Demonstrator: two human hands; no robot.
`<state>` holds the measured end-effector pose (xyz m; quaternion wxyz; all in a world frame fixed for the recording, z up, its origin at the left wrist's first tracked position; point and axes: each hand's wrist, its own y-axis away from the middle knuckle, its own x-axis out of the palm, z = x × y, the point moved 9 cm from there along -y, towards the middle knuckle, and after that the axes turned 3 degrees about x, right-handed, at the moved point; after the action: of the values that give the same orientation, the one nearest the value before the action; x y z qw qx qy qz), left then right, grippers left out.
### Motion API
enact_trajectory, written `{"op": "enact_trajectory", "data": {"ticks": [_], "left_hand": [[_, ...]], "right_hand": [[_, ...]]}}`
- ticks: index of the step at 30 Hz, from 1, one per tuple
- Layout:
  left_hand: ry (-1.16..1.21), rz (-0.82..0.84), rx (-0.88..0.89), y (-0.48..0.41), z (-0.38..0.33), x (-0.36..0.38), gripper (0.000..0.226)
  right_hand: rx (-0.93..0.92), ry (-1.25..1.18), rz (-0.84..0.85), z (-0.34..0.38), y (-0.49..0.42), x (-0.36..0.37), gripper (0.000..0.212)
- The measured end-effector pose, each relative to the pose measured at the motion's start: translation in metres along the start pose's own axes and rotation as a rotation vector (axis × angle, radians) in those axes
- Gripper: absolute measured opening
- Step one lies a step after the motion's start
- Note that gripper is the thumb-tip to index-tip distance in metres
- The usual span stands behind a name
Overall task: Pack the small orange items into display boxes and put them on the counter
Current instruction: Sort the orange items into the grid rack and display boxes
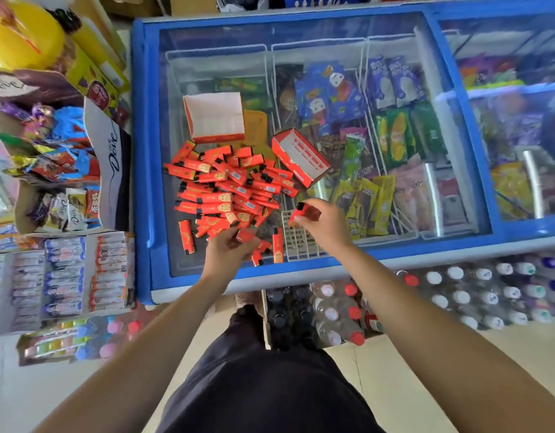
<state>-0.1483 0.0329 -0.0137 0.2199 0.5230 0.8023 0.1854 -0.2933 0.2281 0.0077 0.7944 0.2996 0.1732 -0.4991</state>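
Observation:
A heap of small orange lighters lies on the glass lid of a blue chest freezer. Behind the heap stands an empty orange-and-white display box. A second empty display box lies tilted to the right of the heap. My left hand is at the near edge of the heap, its fingers curled round an orange lighter. My right hand pinches another orange lighter just right of the heap, above a white plastic grid tray.
Under the glass lie wrapped ice creams in wire baskets. Left of the freezer are cartons of chocolate and sweets. Packs of bottled drinks stand on the floor against the freezer front. A few loose lighters lie near the front edge.

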Motion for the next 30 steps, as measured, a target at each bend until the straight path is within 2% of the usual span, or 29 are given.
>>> {"op": "enact_trajectory", "data": {"ticks": [5,10,13,21,27,30], "left_hand": [[0.024,-0.055,-0.039,0.001,0.013,-0.009,0.026],[-0.008,-0.045,-0.032,0.002,0.012,-0.008,0.023],[0.01,0.007,-0.029,0.0,0.008,-0.006,0.024],[-0.164,0.119,0.185,0.002,-0.026,0.004,0.037],[-0.143,0.105,0.19,0.002,-0.027,0.005,0.024],[-0.124,0.097,0.172,0.002,-0.026,0.007,0.023]], "right_hand": [[-0.063,0.189,0.056,0.015,-0.03,0.013,0.038],[-0.15,0.264,0.108,0.026,-0.036,0.011,0.031],[-0.153,0.29,0.134,0.026,-0.036,0.01,0.034],[-0.278,0.342,0.129,0.036,-0.029,0.018,0.029],[-0.296,0.314,0.145,0.031,-0.024,0.019,0.024],[-0.249,0.303,0.161,0.026,-0.024,0.021,0.034]]}}
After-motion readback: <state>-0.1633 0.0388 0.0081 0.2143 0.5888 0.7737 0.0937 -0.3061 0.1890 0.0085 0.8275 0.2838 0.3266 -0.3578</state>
